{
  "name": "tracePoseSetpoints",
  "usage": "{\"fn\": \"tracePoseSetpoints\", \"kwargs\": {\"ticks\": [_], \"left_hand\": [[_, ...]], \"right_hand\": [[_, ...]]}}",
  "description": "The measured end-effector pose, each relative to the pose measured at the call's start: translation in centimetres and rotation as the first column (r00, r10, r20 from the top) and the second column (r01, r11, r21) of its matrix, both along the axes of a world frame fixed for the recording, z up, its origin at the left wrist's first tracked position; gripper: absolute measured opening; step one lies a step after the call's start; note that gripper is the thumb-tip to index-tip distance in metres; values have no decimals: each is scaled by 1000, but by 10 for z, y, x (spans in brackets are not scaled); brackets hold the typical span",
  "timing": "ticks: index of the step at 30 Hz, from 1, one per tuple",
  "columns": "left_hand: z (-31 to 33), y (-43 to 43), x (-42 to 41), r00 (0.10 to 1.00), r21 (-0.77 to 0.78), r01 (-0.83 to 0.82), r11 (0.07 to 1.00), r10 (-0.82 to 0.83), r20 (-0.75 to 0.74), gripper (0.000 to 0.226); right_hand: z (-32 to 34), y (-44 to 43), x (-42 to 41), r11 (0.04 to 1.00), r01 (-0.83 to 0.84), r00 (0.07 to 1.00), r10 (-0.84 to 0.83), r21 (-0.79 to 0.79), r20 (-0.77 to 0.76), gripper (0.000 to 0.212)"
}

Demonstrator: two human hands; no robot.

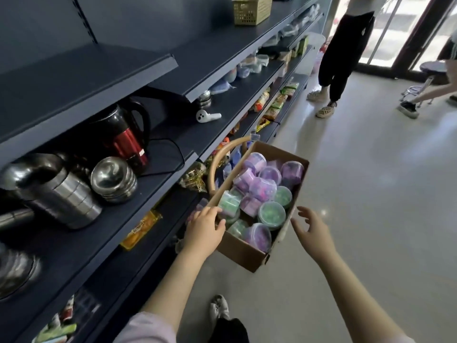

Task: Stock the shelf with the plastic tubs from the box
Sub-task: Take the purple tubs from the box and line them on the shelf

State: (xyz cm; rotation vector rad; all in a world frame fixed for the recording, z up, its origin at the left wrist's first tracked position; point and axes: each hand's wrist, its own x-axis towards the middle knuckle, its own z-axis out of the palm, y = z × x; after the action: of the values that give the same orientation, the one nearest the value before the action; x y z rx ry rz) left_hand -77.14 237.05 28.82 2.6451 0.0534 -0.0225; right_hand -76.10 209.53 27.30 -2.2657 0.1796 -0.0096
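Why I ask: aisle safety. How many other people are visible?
2: a person in black trousers beside the shelving; a mostly cropped person at the right edge, near the stool.

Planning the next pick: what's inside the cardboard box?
Purple and green lidded plastic tubs, piled, some tipped. They cover the floor of the cardboard box; any lower layer is hidden.

tubs (pixel 271 215) in box (pixel 243 253), box beside shelf (pixel 153 201)

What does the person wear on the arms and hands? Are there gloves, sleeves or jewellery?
The left hand and right hand are ungloved, with no ring or watch showing. A pale pink sleeve covers the left upper arm only; both forearms are uncovered.
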Motion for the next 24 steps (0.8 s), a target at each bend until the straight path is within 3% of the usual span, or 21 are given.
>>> {"fn": "tracePoseSetpoints", "kwargs": {"ticks": [7,14,20,24], "left_hand": [[-62,4,85,986,-139,-48,989,24,-166,35],[-103,-1,171,984,-144,-43,989,17,-176,40],[-173,-16,259,988,-158,-68,985,45,-148,43],[-213,-34,311,974,-185,-124,975,84,-212,48]], "right_hand": [[-43,4,79,999,1,987,-8,-42,-163,40],[-83,-5,165,997,72,963,-66,15,-261,43],[-165,-4,257,982,140,925,-85,124,-371,52],[-207,2,302,986,100,897,-32,132,-442,63]]}}
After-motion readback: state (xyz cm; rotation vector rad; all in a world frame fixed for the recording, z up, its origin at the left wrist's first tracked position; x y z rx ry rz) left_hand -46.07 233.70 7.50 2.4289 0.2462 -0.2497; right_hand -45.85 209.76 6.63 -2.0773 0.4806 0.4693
